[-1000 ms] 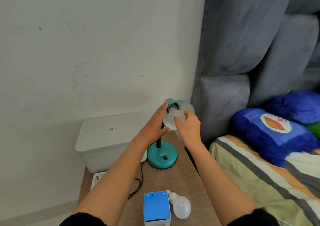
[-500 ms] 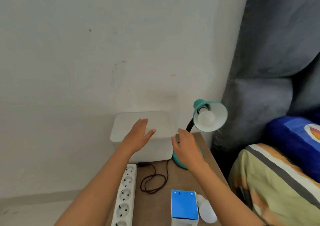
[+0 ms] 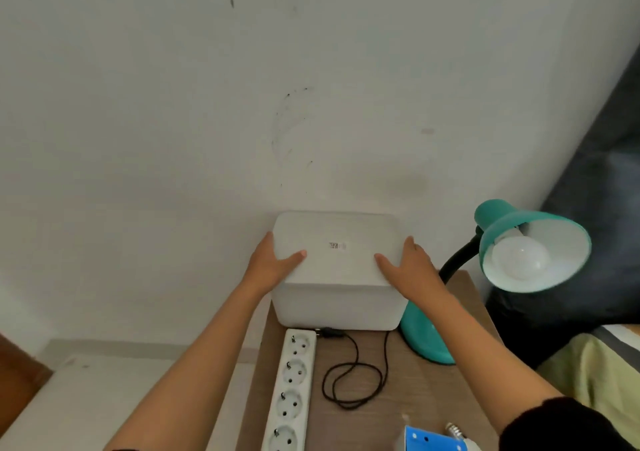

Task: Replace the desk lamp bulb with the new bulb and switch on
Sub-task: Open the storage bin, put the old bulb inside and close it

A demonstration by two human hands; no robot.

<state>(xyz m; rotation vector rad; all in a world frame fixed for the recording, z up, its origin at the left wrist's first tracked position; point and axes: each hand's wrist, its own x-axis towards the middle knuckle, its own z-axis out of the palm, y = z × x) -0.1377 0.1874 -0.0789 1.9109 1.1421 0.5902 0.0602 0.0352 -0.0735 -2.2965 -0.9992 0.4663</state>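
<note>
The teal desk lamp (image 3: 498, 222) stands at the right of the wooden bedside table (image 3: 408, 412), its shade tilted toward me. A white bulb (image 3: 519, 258) sits in the shade, unlit. My right forearm partly hides the lamp's base (image 3: 424, 341). My left hand (image 3: 273, 267) and my right hand (image 3: 412, 267) grip the left and right edges of a white lidded box (image 3: 339, 298), thumbs lying on its lid. At the bottom edge lie a blue bulb carton (image 3: 433, 438) and the screw end of a second bulb (image 3: 456, 430).
A white power strip (image 3: 294, 388) lies along the table's left side. A black cord (image 3: 353, 378) loops beside it, its plug end lying by the strip's top. The wall stands close behind the box. A grey headboard (image 3: 606, 180) and a striped bed (image 3: 595, 364) are at the right.
Both hands left the lamp's bulb, crossed to the left and closed on the sides of the white box. My view swung left, so the lamp sits farther right.
</note>
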